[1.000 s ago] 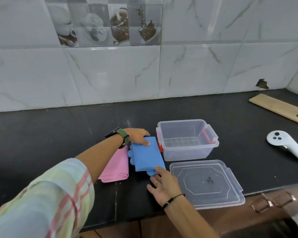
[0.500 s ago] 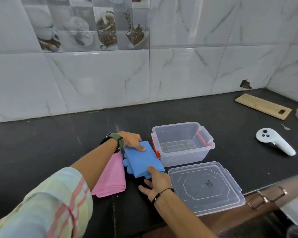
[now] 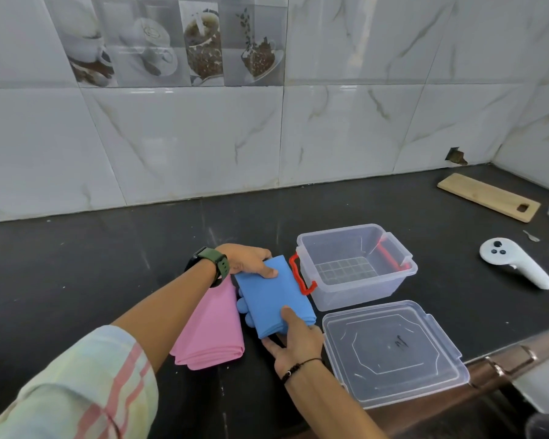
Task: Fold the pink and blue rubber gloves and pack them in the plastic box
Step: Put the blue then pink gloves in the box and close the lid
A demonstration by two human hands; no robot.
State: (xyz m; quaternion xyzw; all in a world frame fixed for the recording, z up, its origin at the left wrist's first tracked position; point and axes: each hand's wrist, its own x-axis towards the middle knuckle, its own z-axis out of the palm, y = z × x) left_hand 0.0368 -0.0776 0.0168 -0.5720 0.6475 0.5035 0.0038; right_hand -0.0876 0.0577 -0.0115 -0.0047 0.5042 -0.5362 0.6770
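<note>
**Two hands on a folded blue glove**

Both hands grip the blue rubber glove (image 3: 271, 294), folded into a smooth matte rectangle with rounded fingertips bulging from its left edge. The left hand (image 3: 248, 259) pinches the far end, thumb on top; the right hand (image 3: 293, 339) pinches the near end, thumb above and fingers (image 3: 271, 345) beneath. Whether the glove is lifted off the glossy black surface (image 3: 76, 274) I cannot tell. Just left lies the pink rubber glove (image 3: 211, 331), a soft layered fold. Just right stands the clear plastic box (image 3: 354, 264), rectangular with red clip handles and a gridded floor, its translucent lid (image 3: 393, 351) flat in front. A pale wooden board (image 3: 488, 196) and a white controller (image 3: 514, 263) lie well apart.
</note>
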